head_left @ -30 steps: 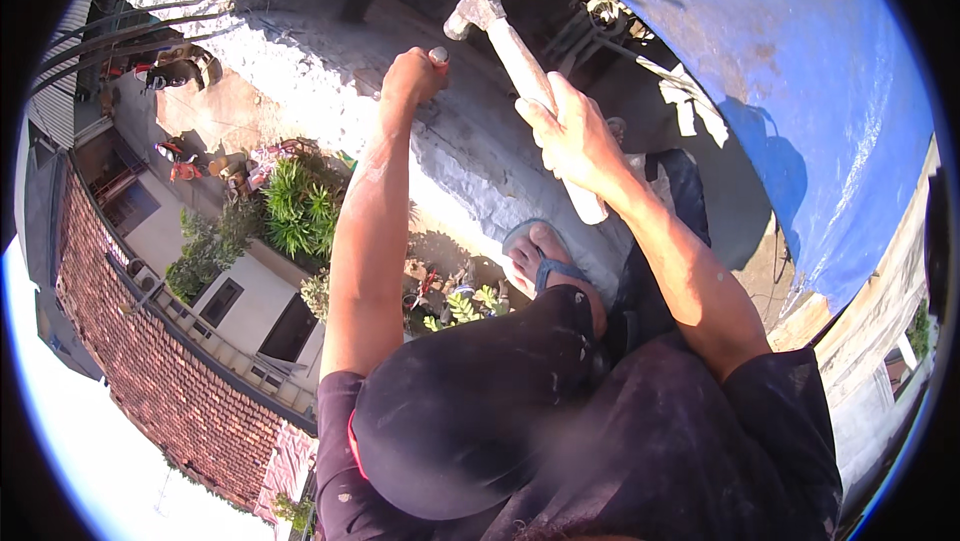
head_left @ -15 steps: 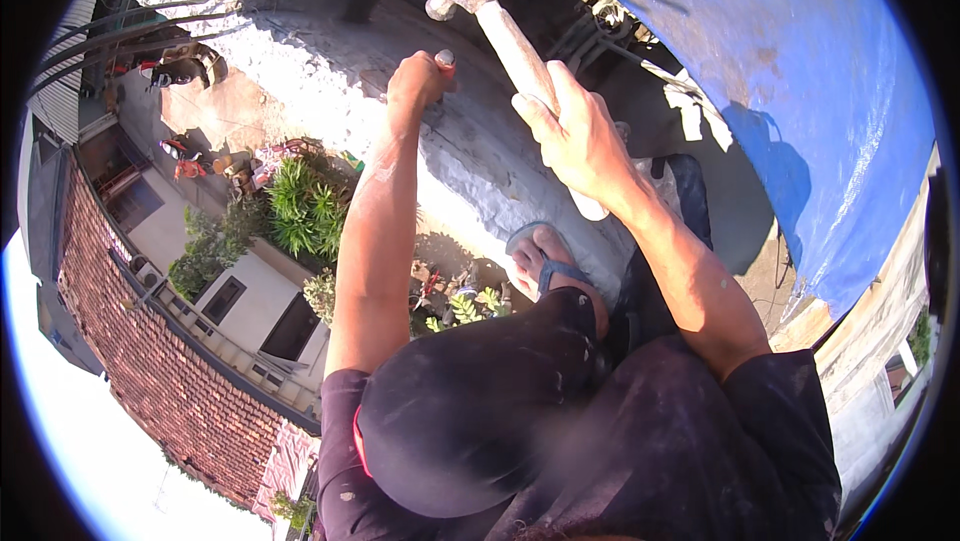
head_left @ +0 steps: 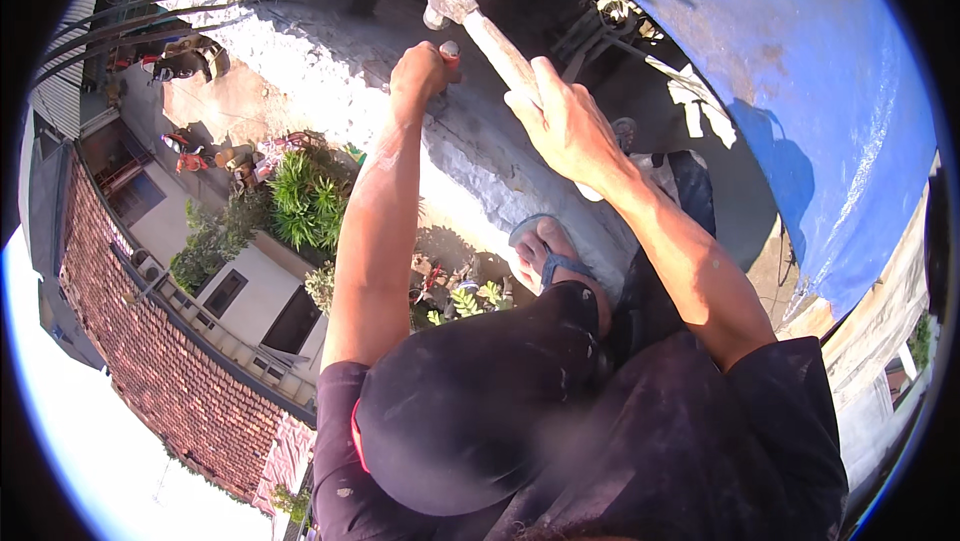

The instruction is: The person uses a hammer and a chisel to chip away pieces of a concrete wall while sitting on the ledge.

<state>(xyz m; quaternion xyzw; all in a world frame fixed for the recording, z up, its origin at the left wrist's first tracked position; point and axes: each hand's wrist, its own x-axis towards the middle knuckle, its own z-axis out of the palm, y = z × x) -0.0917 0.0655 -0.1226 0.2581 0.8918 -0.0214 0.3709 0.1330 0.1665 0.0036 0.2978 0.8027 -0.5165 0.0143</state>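
Observation:
My right hand (head_left: 575, 139) is wrapped around the wooden handle of a claw hammer (head_left: 500, 49). The hammer's worn metal head is up at the far end, to the right of and a little above my left hand (head_left: 418, 73). That left hand is closed round a chisel (head_left: 450, 49); only its round metal butt and a bit of reddish grip show, and the working end is hidden. Both hands are over the rough, whitish top of a wall (head_left: 480, 176). Hammer head and chisel butt are apart.
My sandalled foot (head_left: 550, 249) rests on the wall top. To the left the wall drops to a yard with green plants (head_left: 305, 199) and a tiled-roof house (head_left: 150, 341). Dark cables (head_left: 130, 31) cross at upper left. A blue sheet (head_left: 800, 91) hangs on the right.
The hammer head has come down and to the left, nearer the chisel, as my right hand shifted slightly left. My left hand stays almost in place on the chisel.

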